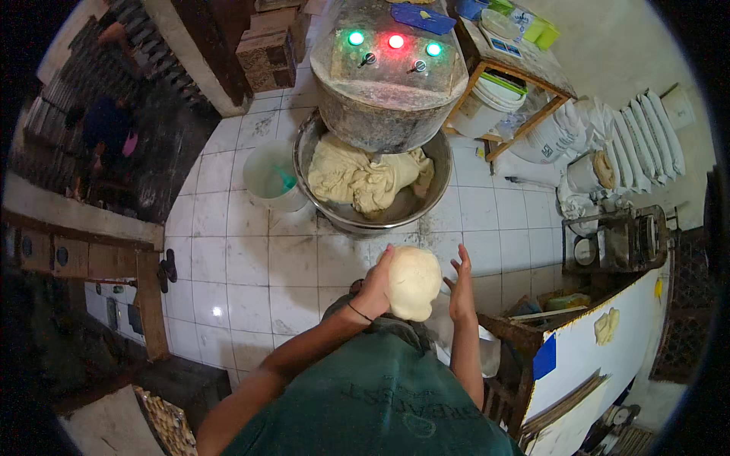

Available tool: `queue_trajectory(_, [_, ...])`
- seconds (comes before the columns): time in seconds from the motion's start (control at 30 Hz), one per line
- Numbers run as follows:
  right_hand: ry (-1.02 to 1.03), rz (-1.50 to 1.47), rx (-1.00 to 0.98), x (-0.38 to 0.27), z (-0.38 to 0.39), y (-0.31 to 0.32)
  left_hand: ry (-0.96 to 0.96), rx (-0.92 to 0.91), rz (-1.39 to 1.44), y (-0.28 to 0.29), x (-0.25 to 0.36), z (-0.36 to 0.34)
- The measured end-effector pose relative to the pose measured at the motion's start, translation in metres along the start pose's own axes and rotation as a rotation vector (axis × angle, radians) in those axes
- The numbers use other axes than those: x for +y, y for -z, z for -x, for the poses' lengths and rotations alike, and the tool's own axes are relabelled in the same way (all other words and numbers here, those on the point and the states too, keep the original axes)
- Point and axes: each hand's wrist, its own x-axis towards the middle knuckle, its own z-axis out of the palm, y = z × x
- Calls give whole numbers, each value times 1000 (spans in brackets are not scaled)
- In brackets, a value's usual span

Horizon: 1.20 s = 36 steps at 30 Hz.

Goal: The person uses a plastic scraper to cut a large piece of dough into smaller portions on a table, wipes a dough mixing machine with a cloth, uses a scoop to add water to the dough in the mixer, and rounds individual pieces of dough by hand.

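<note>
A large, smooth, pale lump of dough [414, 283] is held in front of my body, its lower end bulging out. My left hand [372, 290] supports it from the left side, with the fingers mostly hidden behind it. To the right of the lump, my right hand [459, 287] is open, fingers stretched and apart from the dough. Beyond my hands, a big metal mixing bowl [443, 178] holds a folded mass of dough [369, 176]. Over the bowl's far part sits a dough-mixer head [388, 99] with lit green and red lamps and two knobs.
A whitish bucket [262, 186] with a green tool inside stands left of the bowl. At right are a wooden stand [532, 64], stacked white sacks [639, 140] and a white-topped table [585, 357] bearing a small dough piece and a blue scraper [544, 358]. Another person [106, 125] is at far left.
</note>
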Motion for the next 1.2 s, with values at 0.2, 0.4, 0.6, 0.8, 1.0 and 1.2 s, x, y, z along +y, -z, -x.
queue_trajectory(0.2, [-443,-553,-311,15,30,-11,-166,148,-462,-3,-8,1])
queue_trajectory(0.4, [-175,-737,51,-16,26,-46,163,-255,-28,-2,-19,0])
queue_trajectory(0.6, [-20,-426,251,-17,24,-45,-142,199,-811,27,23,-7])
queue_trajectory(0.8, [-27,-24,-179,12,16,-29,-464,-168,-1354,-5,15,14])
queue_trajectory(1.0, [-166,-512,-108,0,-1,-13,-10,-116,-527,3,0,9])
queue_trajectory(1.2, [-323,-283,-48,26,23,-1,-134,87,-201,26,3,-1])
